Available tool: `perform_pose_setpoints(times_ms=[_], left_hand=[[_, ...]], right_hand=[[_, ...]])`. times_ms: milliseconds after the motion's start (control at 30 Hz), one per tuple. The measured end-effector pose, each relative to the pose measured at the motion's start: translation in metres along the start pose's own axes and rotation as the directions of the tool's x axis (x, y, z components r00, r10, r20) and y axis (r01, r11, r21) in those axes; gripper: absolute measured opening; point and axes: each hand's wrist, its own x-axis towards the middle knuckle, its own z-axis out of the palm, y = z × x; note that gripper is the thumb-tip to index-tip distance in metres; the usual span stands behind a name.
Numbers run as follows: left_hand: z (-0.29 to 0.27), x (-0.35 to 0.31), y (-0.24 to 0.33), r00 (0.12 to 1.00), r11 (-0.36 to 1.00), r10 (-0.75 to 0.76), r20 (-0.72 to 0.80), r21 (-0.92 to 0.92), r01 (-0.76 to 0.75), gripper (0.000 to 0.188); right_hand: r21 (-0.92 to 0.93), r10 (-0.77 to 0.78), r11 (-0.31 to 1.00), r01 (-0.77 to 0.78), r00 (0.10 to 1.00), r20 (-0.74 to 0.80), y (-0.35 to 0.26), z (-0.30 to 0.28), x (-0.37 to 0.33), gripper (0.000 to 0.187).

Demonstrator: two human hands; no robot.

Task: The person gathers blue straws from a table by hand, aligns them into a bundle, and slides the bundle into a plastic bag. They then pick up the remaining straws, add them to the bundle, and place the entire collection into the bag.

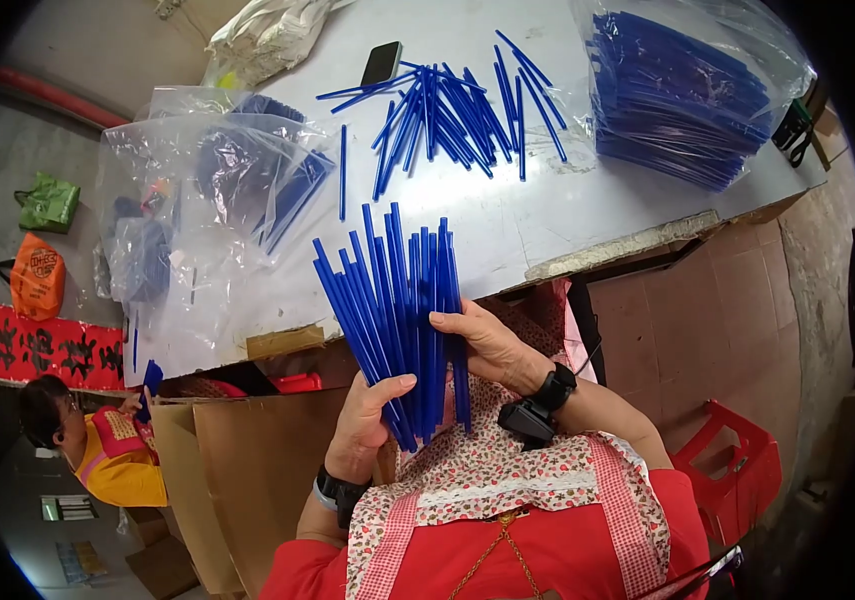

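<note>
Between my two hands, above my lap and in front of the table edge, is a fanned bundle of blue plastic tubes (pixel 402 310). My left hand (pixel 362 425) grips the lower left part, its thumb lying across the tubes. My right hand (pixel 492 345) closes around the right side higher up, thumb in front. The tubes' upper ends are uneven and spread apart. On the table beyond lies a loose heap of the same blue tubes (pixel 447 115), with a single blue tube (pixel 343 172) to its left.
A clear bag of blue tubes (pixel 677 100) stands at the right, another clear bag (pixel 217 180) at the left. A phone (pixel 381 65) lies behind the heap. Below left is a cardboard box (pixel 257 480); a person (pixel 112 445) works beyond it. A red stool (pixel 732 470) stands right.
</note>
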Motion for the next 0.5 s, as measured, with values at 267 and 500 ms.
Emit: perform_pose_setpoints(times_ms=[267, 500], left_hand=[[-0.007, 0.003, -0.008, 0.998, 0.999, 0.034, -0.055, 0.024, -0.033, 0.042], [0.007, 0.006, -0.022, 0.993, 0.979, 0.080, -0.082, 0.195, -0.062, 0.045]], right_hand=[[0.143, -0.025, 0.989, 0.023, 1.000, 0.014, 0.006, -0.011, 0.004, 0.042], [-0.029, -0.092, 0.996, 0.088, 0.985, -0.146, 0.018, 0.011, 0.003, 0.034]])
